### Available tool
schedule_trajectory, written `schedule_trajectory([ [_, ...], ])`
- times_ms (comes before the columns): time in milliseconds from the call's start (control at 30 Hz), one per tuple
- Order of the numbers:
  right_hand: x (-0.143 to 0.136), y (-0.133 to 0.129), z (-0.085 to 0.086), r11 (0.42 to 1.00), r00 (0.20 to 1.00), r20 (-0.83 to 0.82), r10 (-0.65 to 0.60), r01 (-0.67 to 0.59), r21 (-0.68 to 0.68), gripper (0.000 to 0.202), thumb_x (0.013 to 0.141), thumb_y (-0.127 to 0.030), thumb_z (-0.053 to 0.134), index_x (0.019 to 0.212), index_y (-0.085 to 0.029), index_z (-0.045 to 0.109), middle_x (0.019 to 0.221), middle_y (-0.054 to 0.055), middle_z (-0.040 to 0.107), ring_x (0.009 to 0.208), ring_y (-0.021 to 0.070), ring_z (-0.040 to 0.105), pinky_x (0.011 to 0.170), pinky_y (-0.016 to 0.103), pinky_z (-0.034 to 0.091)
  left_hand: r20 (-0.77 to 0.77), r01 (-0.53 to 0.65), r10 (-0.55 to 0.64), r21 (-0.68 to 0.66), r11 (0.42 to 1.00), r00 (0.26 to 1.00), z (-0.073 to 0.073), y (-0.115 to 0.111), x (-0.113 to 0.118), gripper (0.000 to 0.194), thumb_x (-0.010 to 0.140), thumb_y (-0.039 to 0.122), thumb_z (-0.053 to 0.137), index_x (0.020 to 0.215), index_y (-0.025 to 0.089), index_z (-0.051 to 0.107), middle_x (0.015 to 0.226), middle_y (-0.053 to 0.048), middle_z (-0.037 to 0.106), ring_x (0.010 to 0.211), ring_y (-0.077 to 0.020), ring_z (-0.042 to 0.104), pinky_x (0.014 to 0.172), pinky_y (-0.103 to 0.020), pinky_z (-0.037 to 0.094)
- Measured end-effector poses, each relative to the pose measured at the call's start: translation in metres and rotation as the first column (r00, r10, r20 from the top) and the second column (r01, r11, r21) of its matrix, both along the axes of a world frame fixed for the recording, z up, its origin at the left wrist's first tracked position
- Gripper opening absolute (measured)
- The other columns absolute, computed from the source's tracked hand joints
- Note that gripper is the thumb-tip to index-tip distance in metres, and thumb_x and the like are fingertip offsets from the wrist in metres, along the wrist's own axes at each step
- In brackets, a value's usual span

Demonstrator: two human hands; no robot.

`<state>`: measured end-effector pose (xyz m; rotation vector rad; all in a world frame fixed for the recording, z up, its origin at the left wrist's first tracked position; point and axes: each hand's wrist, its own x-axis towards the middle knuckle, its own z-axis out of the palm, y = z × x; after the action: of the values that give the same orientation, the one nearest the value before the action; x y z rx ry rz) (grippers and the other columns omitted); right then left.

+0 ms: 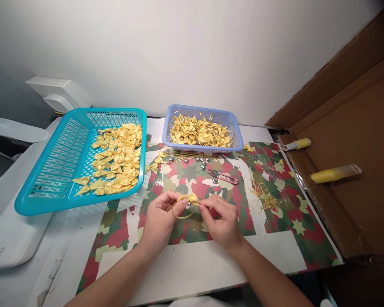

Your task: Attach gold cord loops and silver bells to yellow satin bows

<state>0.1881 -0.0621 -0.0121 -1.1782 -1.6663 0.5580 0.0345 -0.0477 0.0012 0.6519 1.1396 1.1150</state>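
Head view: yellow bow [193, 199] above table [78, 228], toward near edge.
Left hand [161, 215]: pinching bow and gold loop [183, 218], apparently for steadiness.
Right hand [223, 218]: pinching bow's side, ribbon or cord unclear, perhaps for tension.

Single head-worn view, looking forward and steeply down, close above the tabletop [198, 260], wall [185, 55] beyond
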Motion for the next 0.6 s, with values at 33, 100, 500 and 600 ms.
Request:
schedule_trajectory([
  [33, 0.0001, -0.0001, 0.0002, 1.0, 1.0, 0.003, 0.003, -0.003, -0.004, 0.016, 0.083, -0.011, 0.056, 0.082, -0.022, 0.067, 0.064, 0.001, 0.065, 0.056, 0.0141, 0.055, 0.054, 0.029, 0.044, 0.007, -0.003, 0.003, -0.003, 1.0, 1.0, -0.0003, 0.0001, 0.0, 0.024, 0.061, 0.031, 0.083, 0.062, 0.017, 0.064, 0.065, 0.001, 0.065, 0.061, -0.0108, 0.057, 0.06, -0.021, 0.047],
  [100, 0.0002, -0.0004, 0.0005, 1.0, 1.0, 0.004, 0.004, -0.004, -0.015, 0.017, 0.083, -0.012, 0.055, 0.082, -0.023, 0.068, 0.063, 0.001, 0.065, 0.055, 0.0141, 0.054, 0.053, 0.029, 0.044, 0.017, -0.007, 0.007, -0.016, 1.0, 1.0, -0.001, 0.0004, -0.0001, 0.025, 0.061, 0.032, 0.083, 0.062, 0.017, 0.063, 0.064, 0.002, 0.064, 0.06, -0.0102, 0.055, 0.058, -0.02, 0.046],
  [500, 0.0009, 0.0006, 0.0011, 1.0, 1.0, 0.0, 0.014, -0.014, -0.015, 0.018, 0.082, -0.011, 0.055, 0.082, -0.023, 0.069, 0.063, 0.001, 0.064, 0.055, 0.0141, 0.053, 0.053, 0.029, 0.043, 0.029, 0.006, -0.005, -0.029, 1.0, 1.0, -0.0014, 0.0004, 0.0004, 0.026, 0.06, 0.034, 0.084, 0.063, 0.017, 0.064, 0.064, 0.002, 0.064, 0.06, -0.0091, 0.055, 0.057, -0.018, 0.045],
  [600, 0.0008, 0.0009, 0.0021, 1.0, 1.0, -0.006, 0.03, -0.03, 0.008, 0.019, 0.082, -0.01, 0.055, 0.083, -0.023, 0.068, 0.063, 0.001, 0.064, 0.055, 0.014, 0.053, 0.053, 0.029, 0.043, 0.035, -0.005, 0.006, -0.035, 0.999, 0.999, -0.0002, 0.0, 0.0003, 0.027, 0.06, 0.034, 0.084, 0.062, 0.017, 0.063, 0.063, 0.002, 0.064, 0.059, -0.0088, 0.054, 0.056, -0.018, 0.045],
])
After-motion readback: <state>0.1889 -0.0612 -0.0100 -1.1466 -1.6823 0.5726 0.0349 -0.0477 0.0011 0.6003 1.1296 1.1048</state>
